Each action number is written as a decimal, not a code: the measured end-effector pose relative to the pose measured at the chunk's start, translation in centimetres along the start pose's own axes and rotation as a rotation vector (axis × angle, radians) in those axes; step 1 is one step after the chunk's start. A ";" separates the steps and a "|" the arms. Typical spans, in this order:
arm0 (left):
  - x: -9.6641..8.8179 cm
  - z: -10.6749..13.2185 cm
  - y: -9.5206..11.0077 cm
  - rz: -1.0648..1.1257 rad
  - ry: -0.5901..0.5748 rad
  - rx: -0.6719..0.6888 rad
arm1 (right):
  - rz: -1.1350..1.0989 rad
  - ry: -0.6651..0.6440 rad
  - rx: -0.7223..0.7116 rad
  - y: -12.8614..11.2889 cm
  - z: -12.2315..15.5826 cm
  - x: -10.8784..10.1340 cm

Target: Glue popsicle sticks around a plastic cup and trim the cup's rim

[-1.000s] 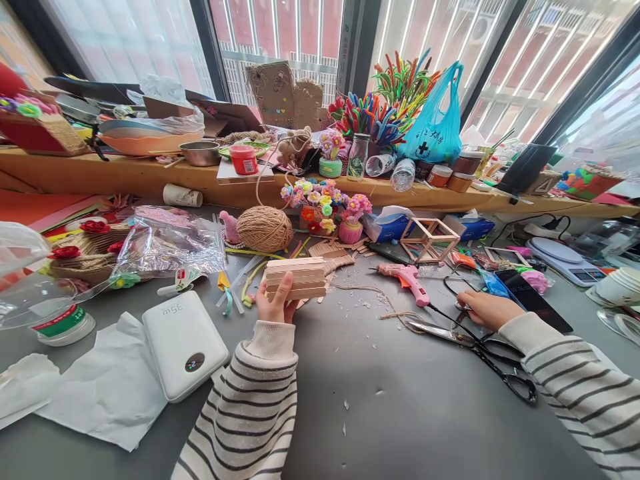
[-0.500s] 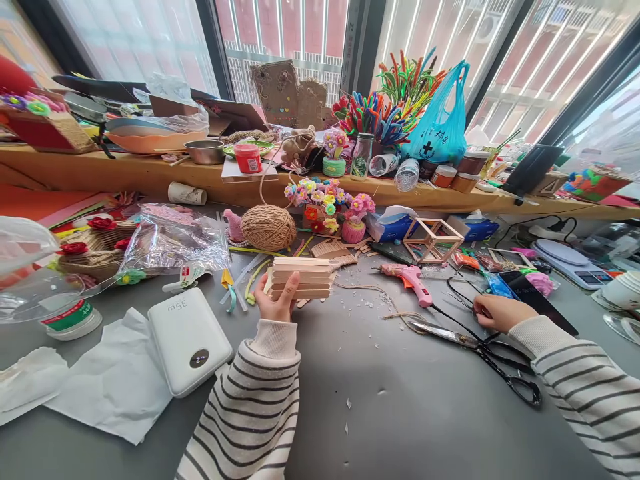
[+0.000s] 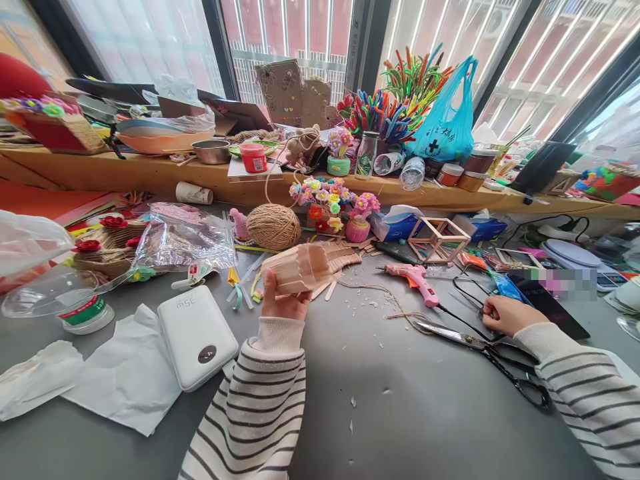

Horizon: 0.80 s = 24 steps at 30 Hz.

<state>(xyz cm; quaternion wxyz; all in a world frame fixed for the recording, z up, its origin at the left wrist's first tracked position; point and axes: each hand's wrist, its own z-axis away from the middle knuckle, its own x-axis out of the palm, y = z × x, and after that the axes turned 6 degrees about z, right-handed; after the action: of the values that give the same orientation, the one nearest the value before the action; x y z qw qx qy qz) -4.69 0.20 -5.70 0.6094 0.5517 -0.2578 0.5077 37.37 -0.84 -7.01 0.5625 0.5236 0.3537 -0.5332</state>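
Note:
My left hand grips a small piece made of wooden craft sticks set side by side, thumb on the near side. The piece is tilted above the table and its right end is blurred. Behind it lie several loose craft sticks. On the right, my right hand rests on the table with its fingers curled in; what is inside them, if anything, is hidden. Close beside it are large black-handled scissors, partly open, and a black cord. A pink glue gun lies between the two hands.
A white power bank and crumpled paper lie at left. Behind stand a twine ball, craft flowers and a wooden stick frame. A dark phone-like slab is beyond my right hand. A crowded shelf runs along the windows.
My left hand has turned the craft-stick piece from face-on to tilted, so another side shows. The view has shifted slightly; my right hand stays by the scissors.

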 end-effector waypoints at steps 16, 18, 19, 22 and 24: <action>0.9 1.4 0.5 0.193 -0.047 -0.328 | -0.128 -0.005 0.207 -0.3 -0.1 -0.9; 1.0 1.5 0.5 0.192 -0.060 -0.337 | -0.135 0.003 0.253 -0.4 0.2 -1.5; 1.0 1.5 0.5 0.190 -0.066 -0.342 | -0.138 0.010 0.269 -0.5 0.3 -1.8; 1.0 1.5 0.5 0.179 -0.071 -0.346 | -0.140 0.034 0.299 -0.6 0.7 -2.5; 0.9 1.4 0.5 0.172 -0.065 -0.343 | -0.136 0.043 0.310 -0.7 0.8 -2.7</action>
<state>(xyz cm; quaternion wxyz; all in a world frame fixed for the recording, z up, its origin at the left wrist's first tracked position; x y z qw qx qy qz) -4.49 -0.85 -4.36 0.6403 0.4318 -0.4061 0.4885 36.07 -0.87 -4.41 0.4298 0.5905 0.3137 -0.6068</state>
